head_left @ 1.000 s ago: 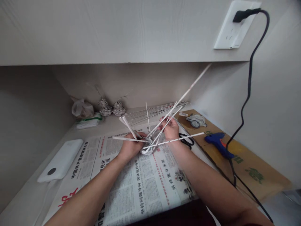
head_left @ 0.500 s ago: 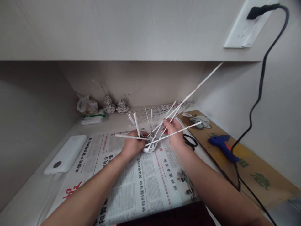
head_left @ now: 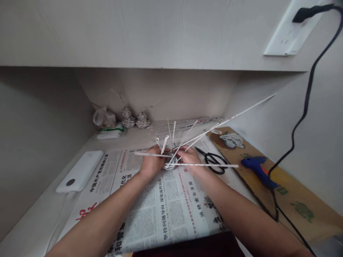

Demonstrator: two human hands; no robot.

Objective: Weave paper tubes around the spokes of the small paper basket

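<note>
A small woven piece of rolled-paper strips sits low over the newspaper, with several white paper sticks fanning out from it. My left hand is closed around its left side. On the other side, my right hand is closed at the base of the sticks, its fingertips against the woven piece. One long paper strip runs from there up to the right. Another stick crosses in front of my right wrist. The fingertips of both hands are partly hidden by sticks.
Black scissors lie right of my right hand. A blue glue gun and a crumpled white bundle rest on cardboard. Two woven gourd shapes stand at the back, near loose paper sticks. A white power bank lies left.
My right hand has moved down and left, in against the woven piece. The long strip has swung lower, and the front stick lies flatter. The scissors show more fully. The view has shifted slightly.
</note>
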